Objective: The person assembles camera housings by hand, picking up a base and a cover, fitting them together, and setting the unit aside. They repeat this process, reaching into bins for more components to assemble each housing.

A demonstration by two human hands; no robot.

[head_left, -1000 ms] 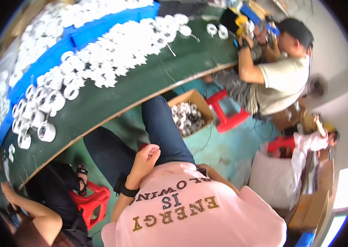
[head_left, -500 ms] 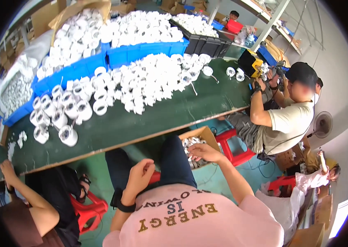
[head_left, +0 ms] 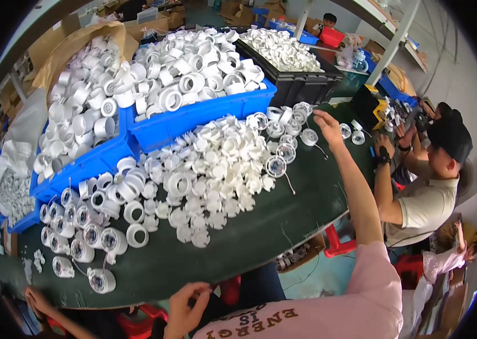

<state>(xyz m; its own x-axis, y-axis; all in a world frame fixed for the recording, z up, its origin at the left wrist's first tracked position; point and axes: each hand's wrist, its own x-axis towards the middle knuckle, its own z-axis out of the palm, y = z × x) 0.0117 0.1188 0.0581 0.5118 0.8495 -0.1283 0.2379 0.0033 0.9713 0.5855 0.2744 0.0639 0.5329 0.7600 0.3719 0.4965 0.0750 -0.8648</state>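
Note:
My right arm stretches over the green table, and my right hand (head_left: pixel 329 127) is just right of a group of round white parts with clear lens-like faces (head_left: pixel 286 152). Its fingers point toward them, slightly bent and apart, with nothing visible in them. One such part with a short wire (head_left: pixel 308 137) lies close beside that hand. My left hand (head_left: pixel 187 308) hovers at the table's near edge, fingers loosely curled, thumb apart, nothing seen in it. Left of the group spreads a heap of white petal-shaped plastic pieces (head_left: pixel 216 169). White cylindrical housings with lens fronts (head_left: pixel 83 248) stand farther left.
Blue bins (head_left: pixel 204 116) heaped with white rings and caps line the far side, beside a black crate (head_left: pixel 300 85). A co-worker in a cap (head_left: pixel 425 203) sits at right near a yellow-black box (head_left: pixel 371 107). Another person's hands (head_left: pixel 35 299) rest at the lower left. A carton (head_left: pixel 306 254) stands below the table.
My right hand has gone from over my lap, beside the carton, out to the lens parts. My left hand is still near my body. The view has moved closer to the table.

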